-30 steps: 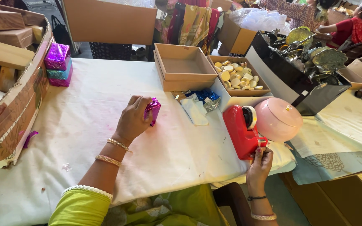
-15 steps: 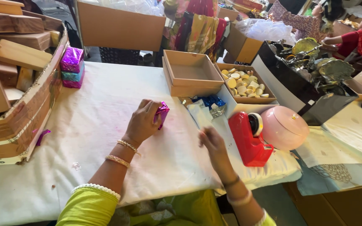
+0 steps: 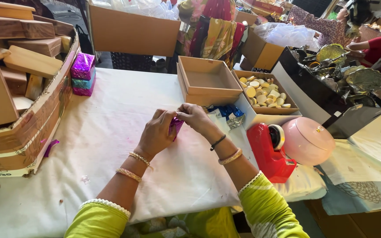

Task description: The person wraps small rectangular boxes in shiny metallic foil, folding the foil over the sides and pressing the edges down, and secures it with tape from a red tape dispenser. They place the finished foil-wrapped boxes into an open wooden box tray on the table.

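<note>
My left hand (image 3: 157, 132) grips a small box wrapped in shiny purple foil (image 3: 175, 126), holding it upright on the white tablecloth (image 3: 106, 132). My right hand (image 3: 195, 117) meets it from the right, its fingertips pinching the top edge of the same foil box. Most of the box is hidden behind my fingers. Both wrists carry bangles, and the sleeves are lime green.
A red tape dispenser (image 3: 267, 152) and a pink round lidded box (image 3: 305, 140) stand to the right. Behind are an empty cardboard tray (image 3: 208, 81), a tray of pale discs (image 3: 263, 93) and blue foil sheets (image 3: 225, 110). Wrapped boxes (image 3: 82, 75) stack far left beside a carton of wooden boxes (image 3: 18, 88).
My right hand has come up from the tape dispenser at the table's edge and now meets the purple box beside my left hand. The left hand kept its hold.
</note>
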